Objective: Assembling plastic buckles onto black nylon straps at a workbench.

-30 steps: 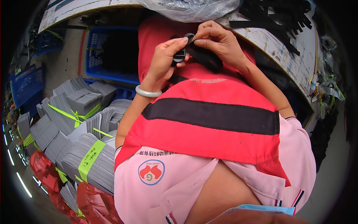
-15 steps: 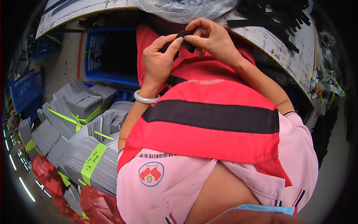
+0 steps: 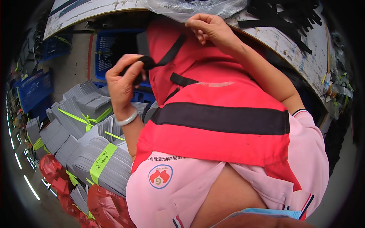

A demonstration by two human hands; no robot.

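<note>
My left hand [image 3: 123, 79] is closed round a black fabric strap [image 3: 171, 49], slightly blurred by motion. Part of the strap is bunched at the fingertips. Its loose length runs up to the right above my red apron [image 3: 213, 144]. My right hand [image 3: 213, 31] hovers near the table edge, thumb and fingers drawn together, with nothing visible in them. The strap's far end hangs a little below and left of those fingers, apart from them.
Ahead is a worn white table [image 3: 273, 41] with a clear plastic bag [image 3: 194, 9] and black strips [image 3: 281, 22]. To my left lie grey sheet bundles [image 3: 81, 152] with green ties, red bags [image 3: 104, 207], and blue crates [image 3: 100, 68].
Both hands were together at the black strap. The left hand has since moved left and down with it; the right hand has come off the strap and stays near its former place.
</note>
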